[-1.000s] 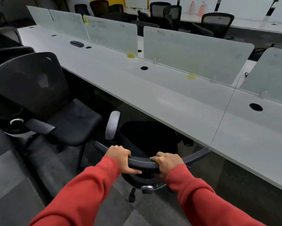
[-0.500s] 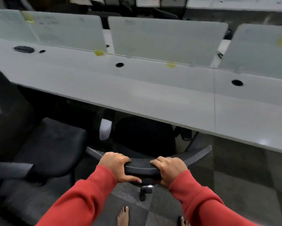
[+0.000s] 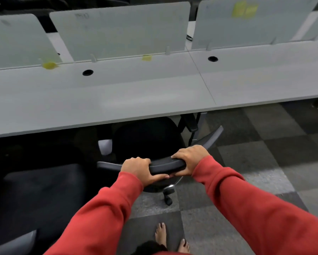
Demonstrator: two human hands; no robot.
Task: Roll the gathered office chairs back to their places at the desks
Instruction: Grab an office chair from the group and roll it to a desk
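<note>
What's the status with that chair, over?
Gripping the backrest: left hand, right hand. The chair sits partly under the desk. Close on its left, a second chair.

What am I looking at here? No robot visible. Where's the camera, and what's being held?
There is no machine here: a person in red sleeves works with bare hands. The one current picture comes from a wide-angle camera worn on their head. It looks forward and down, so you see their arms and bare feet. The left hand and right hand both grip the top rail of a black office chair, whose seat sits partly under the grey desk. The desk has frosted divider panels with yellow sticky notes, and round cable holes. A second chair stands to the left.
</note>
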